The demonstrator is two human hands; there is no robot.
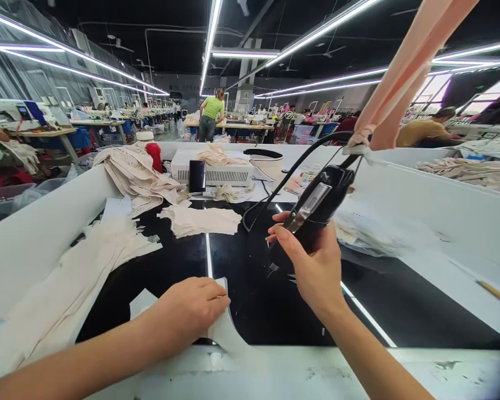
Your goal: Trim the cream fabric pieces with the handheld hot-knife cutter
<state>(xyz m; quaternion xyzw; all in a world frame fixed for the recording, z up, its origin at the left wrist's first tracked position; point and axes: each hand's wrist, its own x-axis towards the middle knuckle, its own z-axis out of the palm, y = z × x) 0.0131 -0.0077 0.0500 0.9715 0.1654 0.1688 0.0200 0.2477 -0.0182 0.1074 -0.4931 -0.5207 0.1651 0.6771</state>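
Left hand [194, 308], fingers together on cream fabric [226, 333], should press it flat, and the right hand [316, 261], clamped round the corded clipper-like tool [321, 200], hold steady.

In the right hand [316, 264]: tool [331, 203], black plastic, with shiny metal plate [315, 199]. Above it: strap [412, 78], peach cloth, matt. At the left hand [195, 308]: pale piece [230, 334], smooth, matt. Below both hands: panel [258, 316], black, glossy, reflective. Beyond the left hand: stack [208, 221], matt cloth. Beside the right hand: bag [373, 233], clear plastic, crinkled.
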